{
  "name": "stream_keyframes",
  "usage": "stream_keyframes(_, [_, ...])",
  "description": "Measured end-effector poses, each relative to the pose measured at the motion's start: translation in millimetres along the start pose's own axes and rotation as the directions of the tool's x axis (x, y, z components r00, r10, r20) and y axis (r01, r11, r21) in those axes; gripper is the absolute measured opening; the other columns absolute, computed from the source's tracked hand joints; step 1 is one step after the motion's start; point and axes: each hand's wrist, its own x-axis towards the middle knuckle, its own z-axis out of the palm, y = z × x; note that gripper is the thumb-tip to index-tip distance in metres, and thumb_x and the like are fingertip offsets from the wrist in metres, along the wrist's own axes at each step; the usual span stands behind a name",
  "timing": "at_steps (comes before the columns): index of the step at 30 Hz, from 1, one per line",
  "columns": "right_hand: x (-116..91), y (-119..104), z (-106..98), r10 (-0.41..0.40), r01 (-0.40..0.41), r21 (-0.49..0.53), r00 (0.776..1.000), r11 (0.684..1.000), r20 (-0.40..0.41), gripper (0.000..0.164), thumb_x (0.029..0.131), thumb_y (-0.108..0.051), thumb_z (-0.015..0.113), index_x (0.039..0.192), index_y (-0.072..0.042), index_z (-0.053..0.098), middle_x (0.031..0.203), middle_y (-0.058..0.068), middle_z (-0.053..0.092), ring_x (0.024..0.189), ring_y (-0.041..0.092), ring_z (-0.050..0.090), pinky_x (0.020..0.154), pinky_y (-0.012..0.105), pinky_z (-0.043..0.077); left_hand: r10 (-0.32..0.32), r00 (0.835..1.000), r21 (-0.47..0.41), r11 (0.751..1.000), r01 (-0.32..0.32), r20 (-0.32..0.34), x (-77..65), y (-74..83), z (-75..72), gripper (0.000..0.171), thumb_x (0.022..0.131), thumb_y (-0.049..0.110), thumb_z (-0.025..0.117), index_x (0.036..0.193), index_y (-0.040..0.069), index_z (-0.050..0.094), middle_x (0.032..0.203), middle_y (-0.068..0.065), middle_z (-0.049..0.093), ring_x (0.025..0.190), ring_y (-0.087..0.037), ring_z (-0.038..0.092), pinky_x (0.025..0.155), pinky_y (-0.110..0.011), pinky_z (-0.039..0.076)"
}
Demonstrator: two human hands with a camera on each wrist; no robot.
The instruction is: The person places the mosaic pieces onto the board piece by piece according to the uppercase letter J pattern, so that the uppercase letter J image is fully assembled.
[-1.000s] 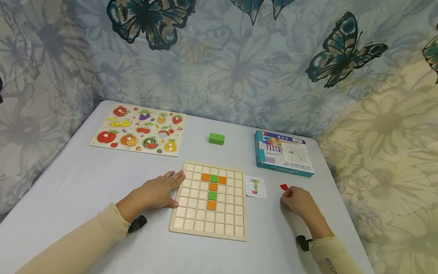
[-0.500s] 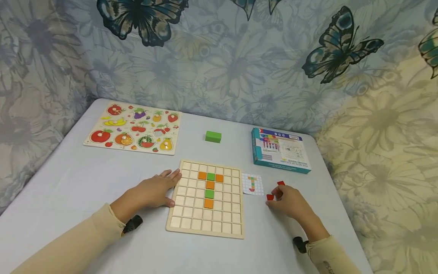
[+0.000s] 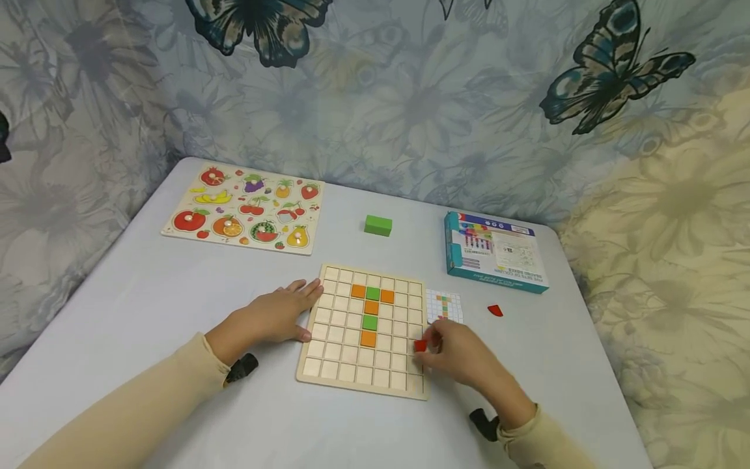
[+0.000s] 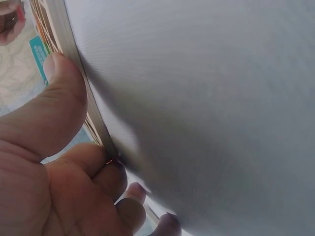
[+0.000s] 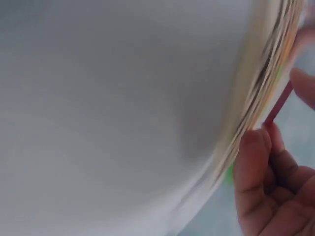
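A pale wooden grid board (image 3: 364,385) lies on the table, with several orange and green square tiles in a T-like shape, such as the green tile (image 3: 370,322). My left hand (image 3: 271,315) rests at the board's left edge, fingers spread in the head view; its thumb (image 4: 66,88) touches the rim in the left wrist view. My right hand (image 3: 463,354) pinches a small red tile (image 3: 420,345) over the board's right edge. That red tile (image 5: 280,102) shows edge-on, between thumb and finger, in the right wrist view. The pattern card (image 3: 443,303) lies partly behind this hand.
A second red piece (image 3: 495,311), with one curved side, lies right of the card. Farther back are a boxed set (image 3: 498,253), a green block (image 3: 377,225) and a fruit puzzle board (image 3: 243,210). A butterfly-print cloth (image 3: 410,117) hangs behind the table (image 3: 234,417).
My right hand has picked up a red tile and carried it left to the board's right edge. The other red piece stays on the table. My left hand keeps its place on the board.
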Motion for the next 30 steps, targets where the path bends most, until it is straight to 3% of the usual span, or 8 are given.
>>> stream_keyframes(4, [-4, -45, 23, -0.189, 0.191, -0.067, 0.982, 0.979, 0.030, 0.028, 0.073, -0.040, 0.076, 0.084, -0.018, 0.061, 0.071, -0.007, 0.051, 0.064, 0.009, 0.046, 0.055, 0.022, 0.039, -0.010, 1.000, 0.004, 1.000, 0.010, 0.019, 2.4, 0.5, -1.9, 0.095, 0.079, 0.043, 0.069, 0.151, 0.011, 0.017, 0.159, -0.004, 0.010, 0.146, -0.032, 0.011, 0.113, -0.054, 0.023])
stream_keyframes(7, [-3, -63, 33, -0.261, 0.260, -0.137, 0.965, 0.956, 0.012, 0.030, 0.074, -0.041, 0.074, 0.084, -0.016, 0.061, 0.069, -0.008, 0.048, 0.063, 0.008, 0.044, 0.055, 0.020, 0.037, -0.021, 0.999, -0.003, 1.000, 0.021, 0.030, 1.5, 0.9, -1.9, 0.095, 0.079, 0.042, 0.069, 0.151, 0.011, 0.016, 0.159, -0.004, 0.010, 0.146, -0.032, 0.010, 0.113, -0.054, 0.022])
stream_keyframes(14, [3, -71, 34, -0.267, 0.264, -0.181, 0.964, 0.947, 0.009, 0.034, 0.074, -0.043, 0.076, 0.085, -0.016, 0.058, 0.072, -0.008, 0.050, 0.064, 0.008, 0.045, 0.057, 0.020, 0.038, -0.028, 0.999, -0.015, 0.999, 0.028, 0.029, 0.2, 2.1, -3.9, 0.095, 0.079, 0.042, 0.069, 0.151, 0.011, 0.015, 0.159, -0.004, 0.010, 0.146, -0.031, 0.010, 0.113, -0.055, 0.021])
stream_keyframes(22, [7, -72, 31, -0.281, 0.286, -0.124, 0.958, 0.950, 0.055, 0.015, 0.083, -0.030, 0.072, 0.080, -0.018, 0.062, 0.067, -0.010, 0.051, 0.062, 0.007, 0.046, 0.054, 0.019, 0.039, -0.014, 0.999, -0.010, 1.000, 0.014, 0.034, 2.1, 0.7, -3.8, 0.095, 0.080, 0.043, 0.069, 0.151, 0.012, 0.015, 0.159, -0.003, 0.009, 0.146, -0.031, 0.009, 0.114, -0.055, 0.020])
stream_keyframes(30, [16, -78, 31, -0.324, 0.330, -0.166, 0.944, 0.929, 0.061, 0.012, 0.078, -0.019, 0.076, 0.075, -0.020, 0.065, 0.069, -0.012, 0.053, 0.064, 0.007, 0.047, 0.057, 0.018, 0.040, 0.002, 0.999, -0.009, 1.000, -0.001, 0.038, 1.8, 2.3, -5.7, 0.094, 0.081, 0.042, 0.068, 0.151, 0.011, 0.014, 0.159, -0.005, 0.008, 0.146, -0.032, 0.008, 0.114, -0.054, 0.019])
